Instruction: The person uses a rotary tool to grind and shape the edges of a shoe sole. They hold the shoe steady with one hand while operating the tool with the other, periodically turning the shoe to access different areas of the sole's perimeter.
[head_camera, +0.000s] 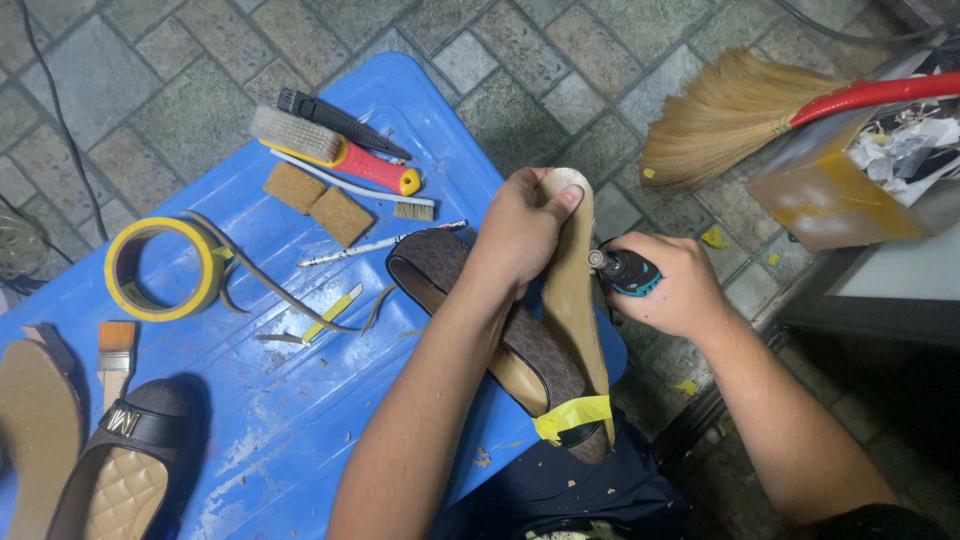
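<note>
The left hand (517, 235) is closed around the toe end of a brown flat shoe with a tan sole (560, 330), thumb pressed on the pale toe tip, holding it sole-side up on its edge above the near corner of the blue plastic table (300, 400). A strip of yellow tape (572, 415) wraps the shoe's heel end, which rests near the person's lap. The right hand (668, 285) is wrapped tight around a small dark and teal rotary tool (622, 270), whose metal tip touches the sole's edge.

On the table beyond the left hand lie a white pen (380, 244), two brown sanding blocks (318, 202), a red-handled wire brush (335, 152), a black brush (340, 122) and a white toothbrush-like brush (360, 190). A roll of yellow tape (163, 268) sits farther left. At the near left are a second brown shoe (125, 465), a loose tan sole (38, 425) and a small paintbrush (116, 355). On the stone floor to the right lies a straw broom with a red handle (740, 110).
</note>
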